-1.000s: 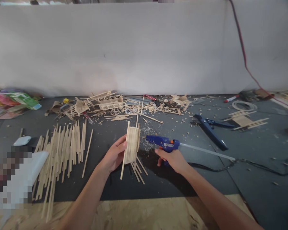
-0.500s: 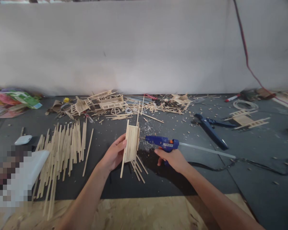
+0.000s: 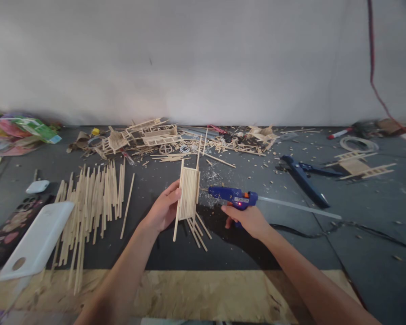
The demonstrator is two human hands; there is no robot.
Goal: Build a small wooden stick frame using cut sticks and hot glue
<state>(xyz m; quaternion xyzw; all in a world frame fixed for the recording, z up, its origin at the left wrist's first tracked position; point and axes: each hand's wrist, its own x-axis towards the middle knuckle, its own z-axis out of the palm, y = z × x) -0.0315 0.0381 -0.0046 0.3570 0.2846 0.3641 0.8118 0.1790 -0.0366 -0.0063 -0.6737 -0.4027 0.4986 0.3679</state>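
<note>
Left hand [image 3: 164, 211] fingers pinch the stick panel [image 3: 188, 193] upright; right hand [image 3: 248, 220] fingers wrap the glue gun [image 3: 232, 197]. Nozzle just beside panel edge (keep panel steady; thin bead seems best).

Single head cam, worn by the person, looks forward and down across the dark worktop [image 3: 358, 253] toward the grey back wall [image 3: 203, 58]. Close range: both forearms enter from bottom edge. No second view, no overlap.
</note>
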